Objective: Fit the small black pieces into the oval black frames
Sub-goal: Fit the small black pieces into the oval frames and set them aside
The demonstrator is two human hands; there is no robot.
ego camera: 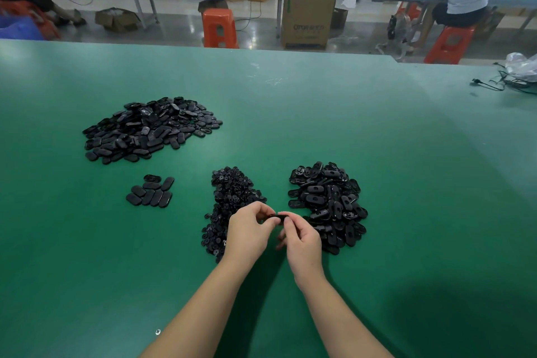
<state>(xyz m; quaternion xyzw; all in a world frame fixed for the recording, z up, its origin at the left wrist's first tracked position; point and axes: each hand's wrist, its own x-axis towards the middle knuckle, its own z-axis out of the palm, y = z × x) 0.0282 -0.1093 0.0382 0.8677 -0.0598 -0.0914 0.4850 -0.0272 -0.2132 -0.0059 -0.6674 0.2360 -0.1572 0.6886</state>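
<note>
Both hands, the left hand (250,229) and the right hand (300,237), pinch one oval black frame (278,216); best to hold it flat and push the small piece in straight

My work surface is a green table (319,113), and four groups of black parts lie directly on it. A large heap of oval parts (151,128) sits far left, a small flat cluster of oval parts (152,192) lies nearer on that side, a pile of small black pieces (232,195) is at centre, and a pile of oval black frames (328,200) lies just right of it. Black cables (499,84) and a clear plastic bag (521,65) rest at the far right edge.
</note>
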